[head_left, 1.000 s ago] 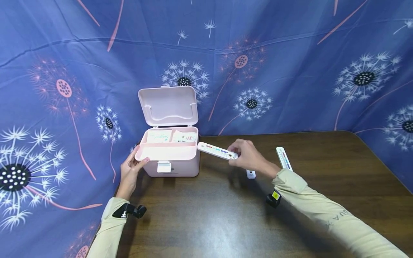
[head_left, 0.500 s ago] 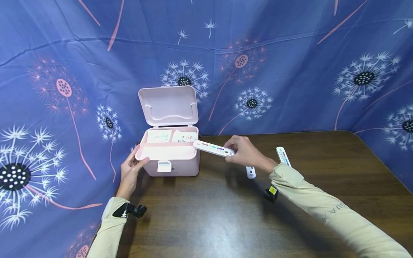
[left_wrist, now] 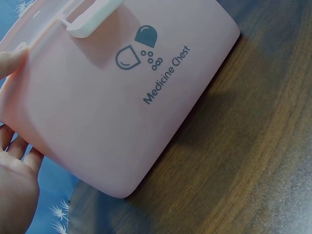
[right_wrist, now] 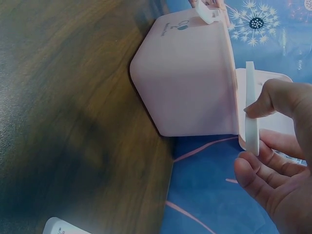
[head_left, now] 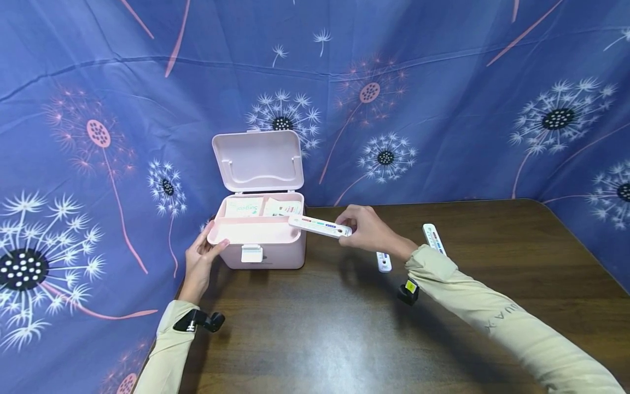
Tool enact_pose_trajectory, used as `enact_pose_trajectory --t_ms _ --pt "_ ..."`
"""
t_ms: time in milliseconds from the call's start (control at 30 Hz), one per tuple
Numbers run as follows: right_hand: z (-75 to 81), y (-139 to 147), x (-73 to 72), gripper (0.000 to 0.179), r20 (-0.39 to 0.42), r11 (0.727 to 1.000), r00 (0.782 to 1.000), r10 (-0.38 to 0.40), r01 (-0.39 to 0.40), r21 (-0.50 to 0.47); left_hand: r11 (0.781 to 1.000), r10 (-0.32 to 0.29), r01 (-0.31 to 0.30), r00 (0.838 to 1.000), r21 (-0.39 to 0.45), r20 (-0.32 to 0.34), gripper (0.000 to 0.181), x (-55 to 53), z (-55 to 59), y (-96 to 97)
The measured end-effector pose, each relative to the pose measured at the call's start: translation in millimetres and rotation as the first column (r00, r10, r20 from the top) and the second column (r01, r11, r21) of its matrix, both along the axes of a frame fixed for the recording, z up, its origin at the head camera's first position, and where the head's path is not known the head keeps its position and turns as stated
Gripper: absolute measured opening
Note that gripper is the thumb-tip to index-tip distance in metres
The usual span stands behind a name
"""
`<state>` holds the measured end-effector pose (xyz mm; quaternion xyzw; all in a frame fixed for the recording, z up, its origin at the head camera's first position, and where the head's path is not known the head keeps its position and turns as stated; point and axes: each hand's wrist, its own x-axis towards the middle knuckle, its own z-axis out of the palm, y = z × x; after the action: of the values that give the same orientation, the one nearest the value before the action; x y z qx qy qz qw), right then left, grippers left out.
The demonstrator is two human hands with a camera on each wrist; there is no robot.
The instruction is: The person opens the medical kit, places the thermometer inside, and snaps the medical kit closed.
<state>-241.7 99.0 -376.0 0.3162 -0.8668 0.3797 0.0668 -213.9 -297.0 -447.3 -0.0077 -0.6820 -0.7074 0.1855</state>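
Right hand [head_left: 366,229] has a white thermometer [head_left: 317,225] by its near end, thumb on one side and fingers on the other; that grip is parted only by the thermometer's thickness. The thermometer is held up off the worktop [head_left: 315,323], slightly slanted, far end over the right rim of the pink box [head_left: 284,256] — can't tell whether it touches the rim. Left hand [head_left: 200,267] holds the box at its front left corner, thumb on the rim, fingers against the left side, grip closed to about the rim's edge. Box stands upright on the worktop, lid [head_left: 259,162] raised behind, white latch [head_left: 252,253] at the front (print below reads "Medicine Chest" in the left wrist view). Two back compartments of its tray hold a left packet [head_left: 244,207] and a right packet [head_left: 282,208]. A second thermometer [head_left: 384,262] lies partly hidden under the right arm, a third thermometer [head_left: 433,238] farther right — both on the worktop. Blue dandelion-print cloth [head_left: 443,115] hangs behind.
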Motion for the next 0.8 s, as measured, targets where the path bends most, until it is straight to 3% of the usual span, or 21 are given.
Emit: enact_pose_trajectory --t_ms 800 --pt "3.5 -20.6 -13.0 0.029 -0.019 0.999 0.999 0.048 -0.048 0.009 1.0 -0.003 0.003 1.0 0.012 -0.013 0.065 -2.2 -3.2 -1.2"
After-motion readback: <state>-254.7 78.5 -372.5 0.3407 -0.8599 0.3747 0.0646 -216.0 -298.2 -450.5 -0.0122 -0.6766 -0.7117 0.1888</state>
